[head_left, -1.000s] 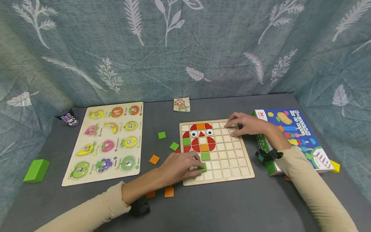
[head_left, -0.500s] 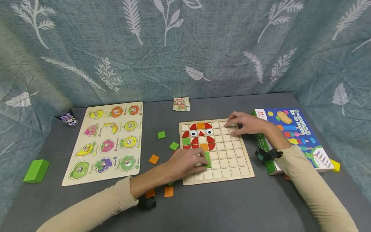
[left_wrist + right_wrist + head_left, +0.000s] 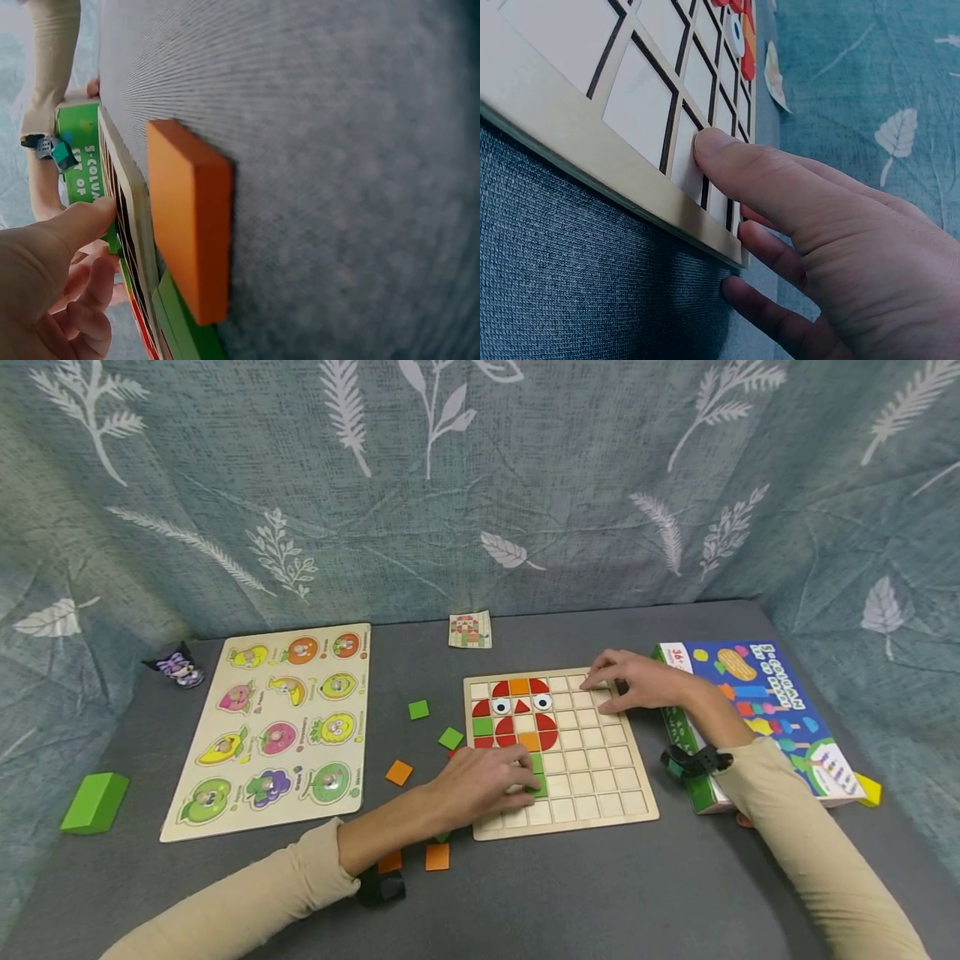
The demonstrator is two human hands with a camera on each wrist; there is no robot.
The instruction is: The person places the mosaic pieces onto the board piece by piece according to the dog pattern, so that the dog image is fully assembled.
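A wooden grid board (image 3: 585, 810) lies on the grey table. Red, orange and green pieces and two eye discs form a figure at its left. Over the board's lower left, my left hand (image 3: 480, 781) pinches a green square tile (image 3: 539, 787), at the cell below another green tile (image 3: 536, 762). In the left wrist view the thumb and fingers close on that tile's edge (image 3: 114, 241). At the board's upper right corner rests my right hand (image 3: 637, 681), fingers loosely spread. Its thumb (image 3: 720, 146) touches a bare cell in the right wrist view.
Loose orange tiles (image 3: 399, 772) and green tiles (image 3: 451, 737) lie left of the board. A pattern card (image 3: 469, 630) sits behind it. A fruit puzzle (image 3: 262, 714), a figurine (image 3: 180, 667) and a green block (image 3: 95, 802) stand left; a blue-topped box (image 3: 765, 718) stands right.
My left hand has moved slightly right and up with the green tile, bringing it to the cell below the other green tile. The right hand stays in place.
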